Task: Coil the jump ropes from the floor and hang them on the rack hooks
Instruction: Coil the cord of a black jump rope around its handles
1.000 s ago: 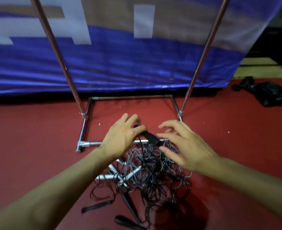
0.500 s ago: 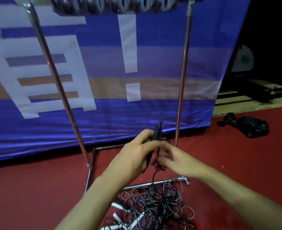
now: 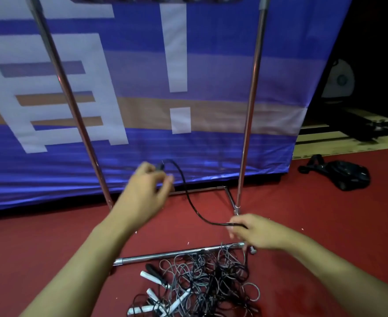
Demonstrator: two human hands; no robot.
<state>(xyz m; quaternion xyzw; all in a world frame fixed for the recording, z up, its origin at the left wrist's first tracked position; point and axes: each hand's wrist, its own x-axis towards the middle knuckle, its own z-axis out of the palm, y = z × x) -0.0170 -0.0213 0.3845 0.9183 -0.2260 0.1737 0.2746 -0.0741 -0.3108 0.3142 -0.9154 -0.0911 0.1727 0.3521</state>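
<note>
We see the left hand [image 3: 146, 195] raised in front of the blue banner [image 3: 211, 152], its fingers curled round the black handle [image 3: 159, 166] of a jump rope, whose tip shows just above the knuckles. From that handle the black cord [image 3: 189, 197] arcs down and to the right to the right hand [image 3: 254, 232], whose fingers pinch it beside the foot of the right upright [image 3: 252, 106] of the rack. Below the right hand the cord drops into the tangled pile of jump ropes [image 3: 202, 284] on the red floor [image 3: 325, 225], lying just in front of the rack's near base bar [image 3: 179, 253]; white and black handles jut from its left side. Half a second earlier we had both hands close together at the handle, the right fingers touching the cord directly beneath it. Now the hands are well apart: the left has moved up and left, the right down and right, and a free span of cord hangs between them. A black bag [image 3: 339, 175] lies on the floor at right.
</note>
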